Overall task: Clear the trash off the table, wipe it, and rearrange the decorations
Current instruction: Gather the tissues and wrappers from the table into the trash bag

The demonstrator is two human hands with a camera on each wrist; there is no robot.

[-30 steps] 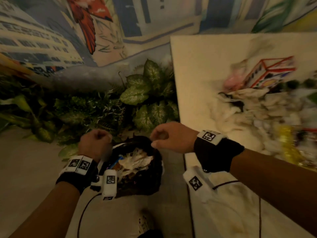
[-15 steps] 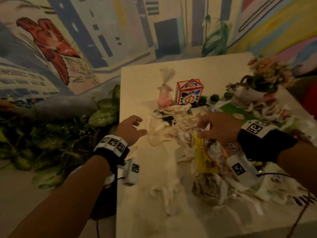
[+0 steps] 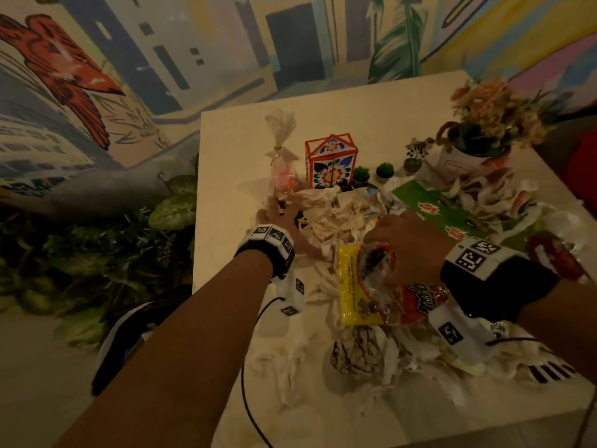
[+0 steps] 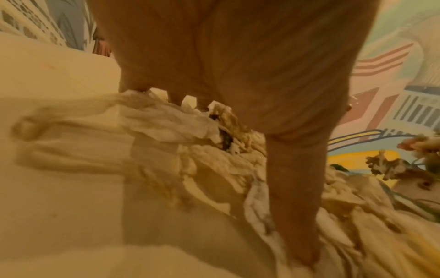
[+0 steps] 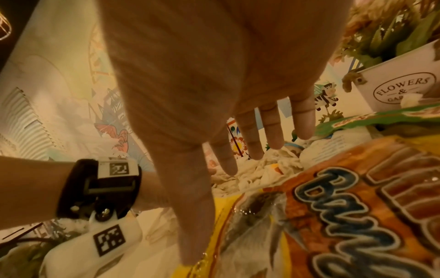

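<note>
On the cream table a heap of crumpled white tissues and wrappers lies in front of the decorations. My left hand reaches into the left side of the tissues. In the left wrist view its fingertips sink into the paper and the thumb lies straight along it. My right hand hovers with straight, spread fingers over a yellow and orange snack wrapper, the thumb tip touching the wrapper. It holds nothing.
Behind the heap stand a floral box, a pink cellophane gift bag, small cactus pots, a zebra figure and a white flower pot. A green wrapper lies right. A black trash bag sits on the floor beside plants.
A second ago both hands gripped the black bag's rim down by the floor. They let go, and the view swung to the table. The left hand has since pushed forward into the tissues.
</note>
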